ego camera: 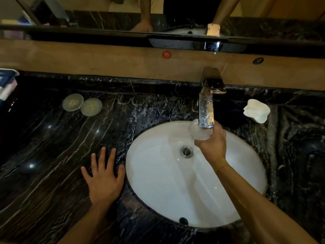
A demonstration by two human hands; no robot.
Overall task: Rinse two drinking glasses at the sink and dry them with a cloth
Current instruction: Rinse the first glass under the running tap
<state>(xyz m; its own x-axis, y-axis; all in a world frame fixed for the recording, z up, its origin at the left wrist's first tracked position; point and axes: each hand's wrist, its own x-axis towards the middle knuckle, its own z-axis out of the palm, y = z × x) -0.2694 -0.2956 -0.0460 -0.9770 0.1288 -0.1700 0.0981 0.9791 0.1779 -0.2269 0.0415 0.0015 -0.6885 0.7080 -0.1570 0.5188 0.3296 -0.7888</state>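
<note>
My right hand [212, 147] grips a clear drinking glass [197, 132] over the white oval sink [158, 182], holding it right under the chrome faucet spout [206, 111]. The glass is partly hidden by the spout and my fingers. My left hand [103, 176] rests flat with fingers spread on the dark marble counter [52, 155], just left of the basin rim. A white crumpled cloth [256, 110] lies on the counter to the right of the faucet. A second glass is not visible.
Two round pale lids or coasters [82, 104] sit on the counter at the back left. A folded item [7, 83] lies at the far left edge. The drain [186, 151] is mid-basin. A mirror runs above the backsplash.
</note>
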